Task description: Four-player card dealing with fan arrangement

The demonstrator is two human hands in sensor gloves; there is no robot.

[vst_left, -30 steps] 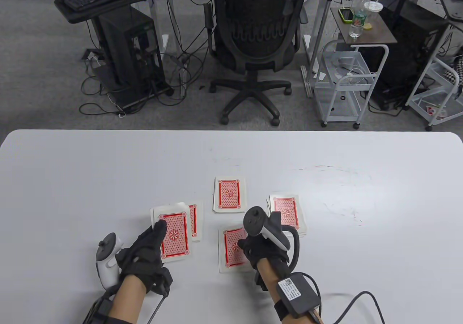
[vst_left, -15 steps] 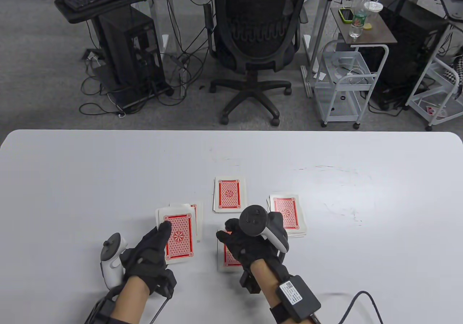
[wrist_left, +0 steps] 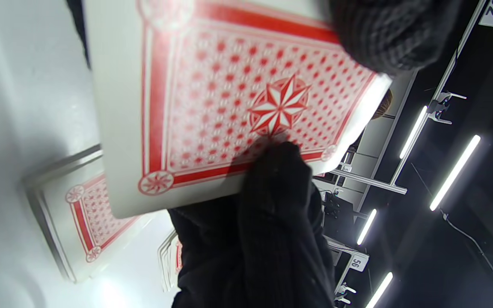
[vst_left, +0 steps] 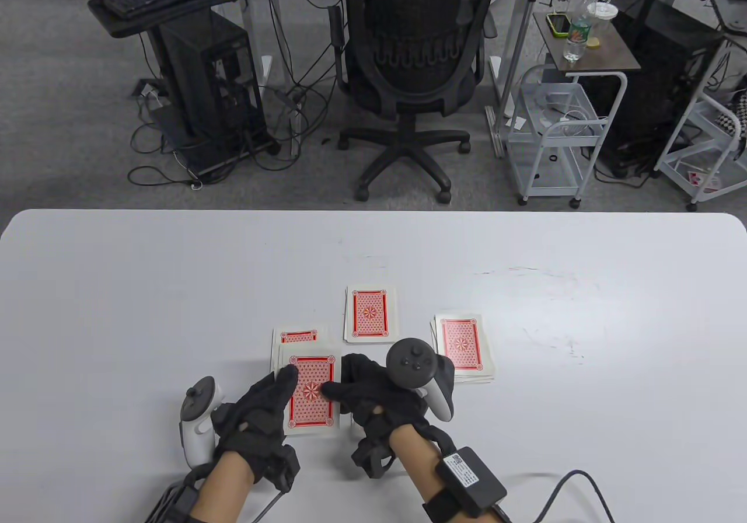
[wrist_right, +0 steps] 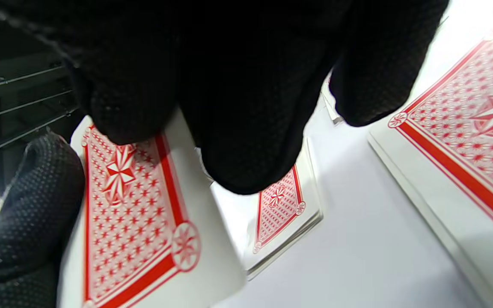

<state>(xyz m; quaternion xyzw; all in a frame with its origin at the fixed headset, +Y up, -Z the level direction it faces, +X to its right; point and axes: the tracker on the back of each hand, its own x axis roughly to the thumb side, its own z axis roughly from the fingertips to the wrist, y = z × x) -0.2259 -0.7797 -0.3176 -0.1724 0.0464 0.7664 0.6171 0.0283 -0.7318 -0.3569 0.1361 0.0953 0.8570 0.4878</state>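
My left hand (vst_left: 280, 386) grips the red-backed deck (vst_left: 312, 397) just above the table, thumb on its left edge. My right hand (vst_left: 341, 380) has reached across, and its fingertips (wrist_left: 276, 179) touch the deck's top card (wrist_left: 238, 85) near the centre star. Dealt face-down piles lie around: a left pile (vst_left: 299, 336) half hidden behind the deck, a far pile (vst_left: 369, 313) and a right pile (vst_left: 463, 345). The near pile is hidden under my right hand. The right wrist view shows the deck (wrist_right: 131, 214), the left pile (wrist_right: 278, 205) and another pile (wrist_right: 464, 141).
The white table (vst_left: 117, 289) spreads wide to both sides and beyond the piles. An office chair (vst_left: 414, 73), a computer stand (vst_left: 204, 79) and a white cart (vst_left: 554, 132) stand on the floor past the far edge.
My right hand left the near pile and moved left onto the deck. My left hand carried the deck to the right, toward the middle, now covering more of the left pile.
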